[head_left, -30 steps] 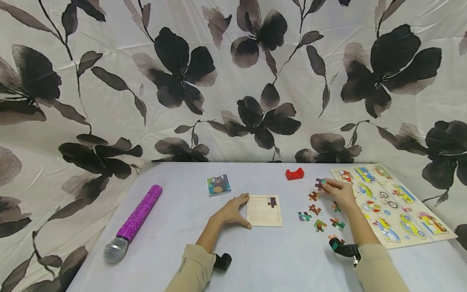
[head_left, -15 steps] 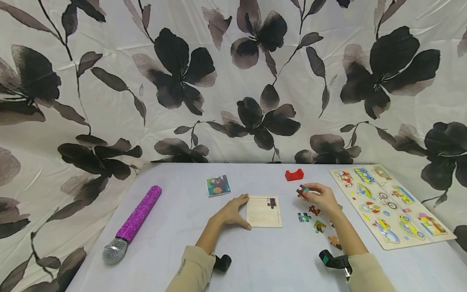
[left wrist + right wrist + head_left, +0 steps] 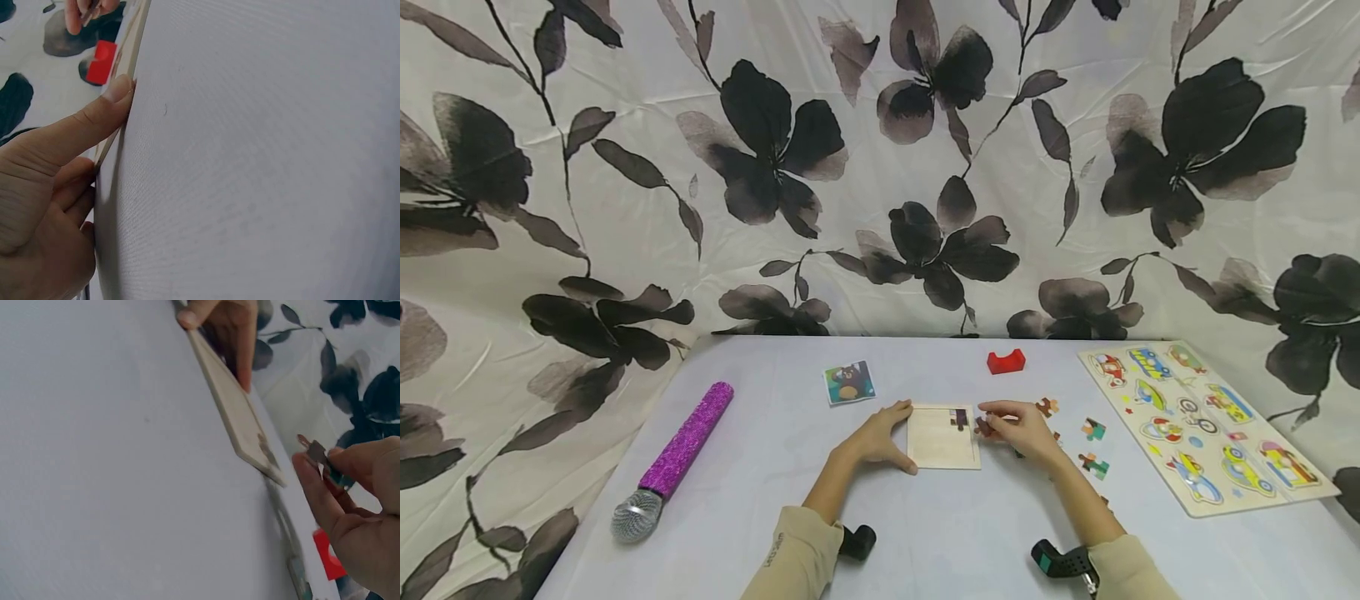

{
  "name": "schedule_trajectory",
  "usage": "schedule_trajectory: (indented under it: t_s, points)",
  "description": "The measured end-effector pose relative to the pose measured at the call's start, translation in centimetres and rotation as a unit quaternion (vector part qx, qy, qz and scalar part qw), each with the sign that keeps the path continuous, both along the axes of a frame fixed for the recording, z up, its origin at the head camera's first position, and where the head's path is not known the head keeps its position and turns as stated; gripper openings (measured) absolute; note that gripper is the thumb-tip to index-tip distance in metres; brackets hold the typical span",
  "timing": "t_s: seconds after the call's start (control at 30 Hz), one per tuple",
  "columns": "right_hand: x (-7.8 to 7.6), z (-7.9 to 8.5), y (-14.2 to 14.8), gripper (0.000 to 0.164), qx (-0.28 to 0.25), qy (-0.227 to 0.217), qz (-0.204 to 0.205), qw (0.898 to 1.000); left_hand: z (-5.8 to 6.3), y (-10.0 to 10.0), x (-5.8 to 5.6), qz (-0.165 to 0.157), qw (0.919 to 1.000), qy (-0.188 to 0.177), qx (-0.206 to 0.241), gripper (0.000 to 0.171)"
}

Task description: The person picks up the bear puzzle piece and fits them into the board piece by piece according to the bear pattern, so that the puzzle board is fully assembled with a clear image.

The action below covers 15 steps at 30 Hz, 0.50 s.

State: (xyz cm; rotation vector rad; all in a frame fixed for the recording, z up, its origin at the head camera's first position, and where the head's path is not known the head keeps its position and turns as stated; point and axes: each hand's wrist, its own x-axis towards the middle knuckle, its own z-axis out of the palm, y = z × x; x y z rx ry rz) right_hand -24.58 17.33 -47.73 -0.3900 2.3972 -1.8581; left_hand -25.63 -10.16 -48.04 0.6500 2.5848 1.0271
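A square wooden puzzle tray lies mid-table, with one dark puzzle piece set near its upper right corner. My left hand grips the tray's left side, thumb at the near corner and fingers at the far corner; in the left wrist view the thumb presses against the edge. Between the thumb and fingers of my right hand is a dark brown jigsaw piece with some green on it, held just off the tray's right edge. The right wrist view shows this piece tilted, raised above the table.
Loose puzzle pieces lie right of the tray, some hidden behind the right hand and forearm. A red notched block and a bear picture card sit farther back. A vehicle puzzle board is at right, a purple glittery microphone at left.
My right hand has carried the dark jigsaw piece leftward from among the loose pieces to the tray's right edge. The left hand has stayed on the tray.
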Motion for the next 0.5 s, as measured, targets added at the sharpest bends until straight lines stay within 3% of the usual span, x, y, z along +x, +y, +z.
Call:
schedule_trajectory:
  t_s: [0.07,0.2,0.3,0.5]
  points:
    - [-0.1,-0.3,-0.5,0.026,0.012,0.017,0.008,1.000,0.0,0.0,0.0,0.000,1.0000,0.001,0.000,0.103]
    - [-0.4,-0.9,-1.4,0.018,0.070,0.056,-0.020,0.996,0.0,0.0,-0.1,0.001,1.0000,0.002,0.000,0.102]
    - [-0.4,-1.2,-2.0,0.012,0.123,0.082,-0.032,0.989,0.1,0.0,-0.1,-0.001,1.0000,0.002,0.000,0.102]
    - [-0.2,-1.7,-2.8,0.013,0.194,0.160,0.000,0.968,0.1,-0.1,0.0,-0.008,0.9999,0.008,0.000,0.103]
